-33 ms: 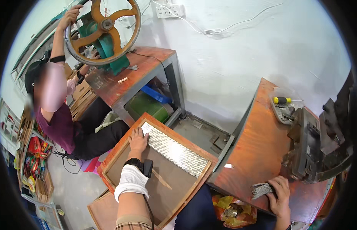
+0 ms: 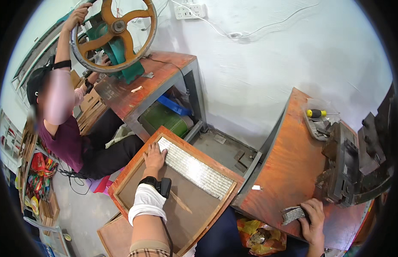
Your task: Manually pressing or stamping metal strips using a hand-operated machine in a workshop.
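A shallow wooden tray lies tilted in front of me, with rows of small shiny metal pieces packed along its far side. My left hand rests at the left end of these rows, its fingers stretched out over the pieces. At the right, over the near part of the reddish workbench, my right hand grips a small block of similar metal pieces between thumb and fingers. The undersides of the fingers are hidden.
A black machine stands on the bench beside a plastic box with a yellow-handled screwdriver. A yellow-red bag sits below the bench edge. At left, another person holds a large handwheel on another bench.
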Motion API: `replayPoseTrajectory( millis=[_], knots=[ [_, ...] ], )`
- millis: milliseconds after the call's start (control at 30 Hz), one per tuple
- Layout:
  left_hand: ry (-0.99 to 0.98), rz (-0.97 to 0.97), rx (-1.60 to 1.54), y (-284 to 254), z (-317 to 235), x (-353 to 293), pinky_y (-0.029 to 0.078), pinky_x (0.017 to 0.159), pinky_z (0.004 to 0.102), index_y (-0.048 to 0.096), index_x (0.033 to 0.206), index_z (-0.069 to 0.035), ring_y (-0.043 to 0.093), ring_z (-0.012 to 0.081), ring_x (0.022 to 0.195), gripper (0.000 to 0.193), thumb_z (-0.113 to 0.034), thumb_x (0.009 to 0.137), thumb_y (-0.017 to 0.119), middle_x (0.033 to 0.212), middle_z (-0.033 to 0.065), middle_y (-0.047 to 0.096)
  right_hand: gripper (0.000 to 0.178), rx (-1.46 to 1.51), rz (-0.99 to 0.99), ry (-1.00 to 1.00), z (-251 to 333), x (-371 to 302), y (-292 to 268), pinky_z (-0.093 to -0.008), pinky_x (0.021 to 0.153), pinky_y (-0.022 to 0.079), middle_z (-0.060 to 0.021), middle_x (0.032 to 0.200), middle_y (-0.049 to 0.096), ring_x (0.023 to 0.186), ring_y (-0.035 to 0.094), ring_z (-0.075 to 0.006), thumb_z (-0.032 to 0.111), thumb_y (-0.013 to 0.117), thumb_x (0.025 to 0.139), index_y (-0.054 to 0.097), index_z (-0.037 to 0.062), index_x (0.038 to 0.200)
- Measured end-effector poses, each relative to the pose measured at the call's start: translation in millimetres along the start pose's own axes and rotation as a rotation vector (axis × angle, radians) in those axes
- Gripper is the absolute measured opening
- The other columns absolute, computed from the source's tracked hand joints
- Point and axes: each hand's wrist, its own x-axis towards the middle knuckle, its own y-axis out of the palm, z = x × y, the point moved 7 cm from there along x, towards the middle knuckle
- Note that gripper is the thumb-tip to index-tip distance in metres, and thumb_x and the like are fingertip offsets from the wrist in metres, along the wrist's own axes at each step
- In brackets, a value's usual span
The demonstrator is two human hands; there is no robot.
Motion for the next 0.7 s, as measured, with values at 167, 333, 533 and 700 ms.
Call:
replayPoseTrajectory(
  millis=[167, 333, 533, 700],
  knots=[
    [-0.021, -0.112, -0.003, 15.8, 5.0, -4.8, 0.017, 0.110, 0.0557, 0.032, 0.143, -0.006, 0.021, 0.0231, 0.141, 0.065, -0.049, 0.095, 0.037, 0.150, 0.0076, 0.030, 0.037, -0.023, 0.004, 0.042, -2.8, 1.0, 3.3, -0.0470, 0.087, 0.041, -0.0189, 0.097, 0.057, 0.092, 0.052, -0.0380, 0.010, 0.063, 0.065, 0.058, -0.0021, 0.100],
    [0.001, -0.217, 0.032, 11.2, 16.3, -24.4, 0.027, 0.106, 0.0505, 0.044, 0.134, -0.004, 0.036, 0.0274, 0.131, 0.052, -0.035, 0.092, 0.049, 0.139, 0.0126, 0.043, 0.035, -0.080, 0.082, 0.045, 5.0, 6.8, 0.6, -0.0437, 0.095, 0.040, -0.0193, 0.114, 0.057, 0.107, 0.052, -0.0385, 0.003, 0.060, 0.079, 0.059, 0.0002, 0.113],
    [0.007, -0.232, -0.210, -17.8, 54.2, 4.0, 0.050, 0.079, 0.0413, 0.069, 0.104, -0.010, 0.064, 0.0344, 0.087, 0.028, -0.018, 0.076, 0.070, 0.090, 0.0174, 0.067, 0.035, -0.089, 0.074, 0.029, 6.5, 8.0, 0.5, -0.0435, 0.094, 0.041, -0.0198, 0.111, 0.058, 0.105, 0.053, -0.0391, 0.003, 0.061, 0.077, 0.059, -0.0004, 0.112],
    [-0.087, -0.046, -0.171, -22.1, 60.9, 25.3, 0.051, 0.076, 0.0377, 0.073, 0.097, -0.012, 0.066, 0.0290, 0.081, 0.037, -0.023, 0.063, 0.081, 0.085, 0.0139, 0.069, 0.035, -0.092, 0.082, 0.041, 7.1, 9.7, 0.0, -0.0437, 0.093, 0.042, -0.0196, 0.111, 0.058, 0.105, 0.053, -0.0389, 0.004, 0.061, 0.077, 0.059, -0.0003, 0.112]
  ],
)
